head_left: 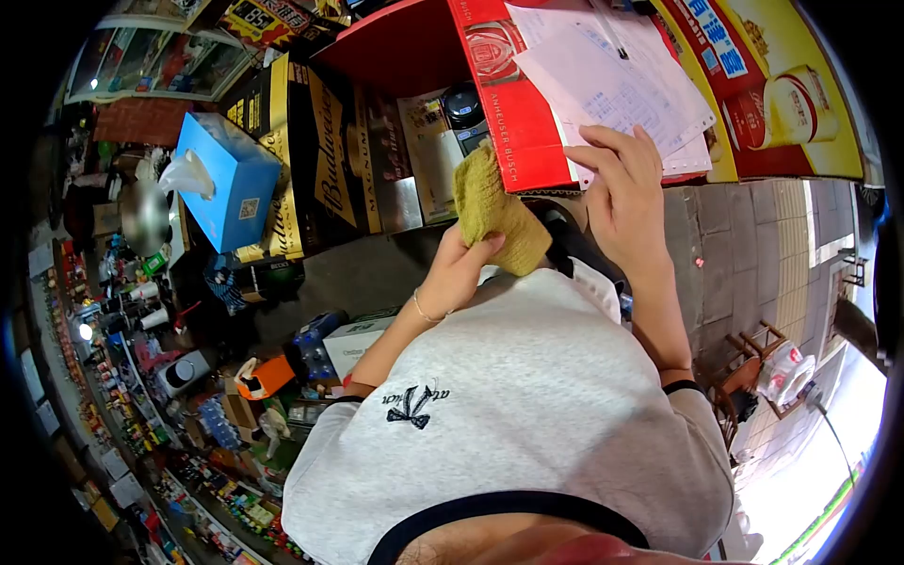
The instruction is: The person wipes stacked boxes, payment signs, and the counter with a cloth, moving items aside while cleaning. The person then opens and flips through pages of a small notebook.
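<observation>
My left hand is closed round a yellow-green cloth, which is folded and hangs in front of my shirt. The cloth's upper end touches the edge of a red Anheuser-Busch box. On that box's top lie several white printed sheets with a pen across them. My right hand rests at the sheets' near edge, its fingers stretched out and apart, holding nothing.
A blue tissue box stands on black-and-gold Budweiser cartons at the left. Between the boxes is a recess with a dark round object. A yellow-and-red carton is at the right. Chairs stand on the paved ground.
</observation>
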### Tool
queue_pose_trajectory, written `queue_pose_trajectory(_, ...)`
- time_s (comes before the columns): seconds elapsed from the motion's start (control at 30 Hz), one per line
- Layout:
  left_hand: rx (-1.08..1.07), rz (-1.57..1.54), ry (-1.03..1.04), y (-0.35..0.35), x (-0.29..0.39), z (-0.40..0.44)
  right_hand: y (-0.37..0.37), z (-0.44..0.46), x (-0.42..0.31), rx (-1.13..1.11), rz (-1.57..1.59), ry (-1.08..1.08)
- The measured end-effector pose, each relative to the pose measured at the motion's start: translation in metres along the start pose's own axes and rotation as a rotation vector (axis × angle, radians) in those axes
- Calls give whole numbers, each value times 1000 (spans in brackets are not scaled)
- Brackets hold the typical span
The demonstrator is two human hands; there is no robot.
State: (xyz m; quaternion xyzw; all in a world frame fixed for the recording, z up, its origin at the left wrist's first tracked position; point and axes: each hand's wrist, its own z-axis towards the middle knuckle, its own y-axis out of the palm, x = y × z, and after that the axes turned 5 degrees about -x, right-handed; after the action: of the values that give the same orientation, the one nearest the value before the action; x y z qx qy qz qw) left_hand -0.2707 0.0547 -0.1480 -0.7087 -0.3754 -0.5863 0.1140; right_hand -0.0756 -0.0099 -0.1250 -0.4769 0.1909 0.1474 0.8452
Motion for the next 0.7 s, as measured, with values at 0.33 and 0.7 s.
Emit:
queue_pose_trajectory(0.33, -80, -31, 234, -27, 21, 62, 5, 2, -6, -43, -44, 15)
queue_pose_trajectory(0.7, 93, 296, 654, -47, 34, 136, 9, 5, -13, -53, -65, 34)
